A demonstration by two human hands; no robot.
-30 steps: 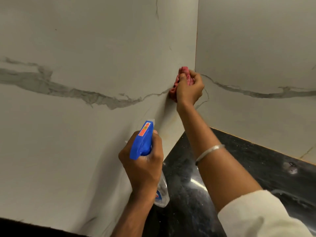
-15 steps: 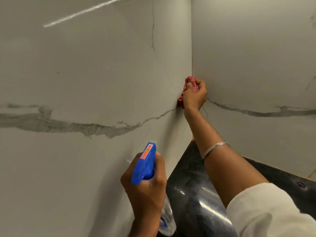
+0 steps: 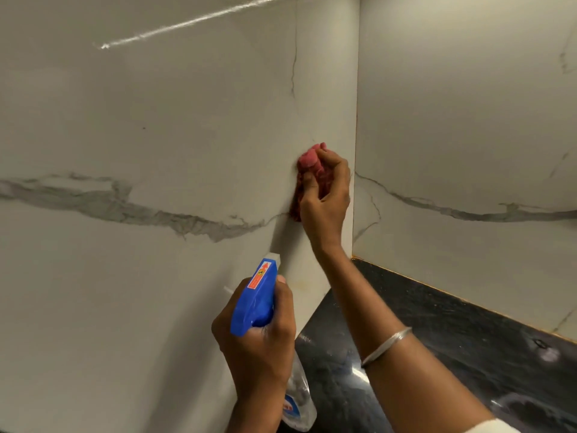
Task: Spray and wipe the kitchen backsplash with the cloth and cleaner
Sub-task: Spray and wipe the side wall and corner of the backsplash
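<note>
The backsplash (image 3: 162,126) is pale marble-look tile with grey veins, meeting a second tiled wall (image 3: 462,126) in a corner. My right hand (image 3: 327,195) grips a bunched pink cloth (image 3: 307,160) and presses it against the left wall, just left of the corner. Lower down, my left hand (image 3: 259,342) grips a spray bottle (image 3: 254,301) with a blue trigger head and a clear body. Its nozzle points up toward the left wall, below the cloth.
A glossy black countertop (image 3: 452,354) runs along the base of the right wall, under my right forearm. A silver bangle (image 3: 385,345) sits on my right wrist. A bright light streak reflects high on the left wall.
My right hand has slid the cloth left, away from the corner seam, along the left wall. The view has tilted a little. The left hand keeps its grip on the bottle.
</note>
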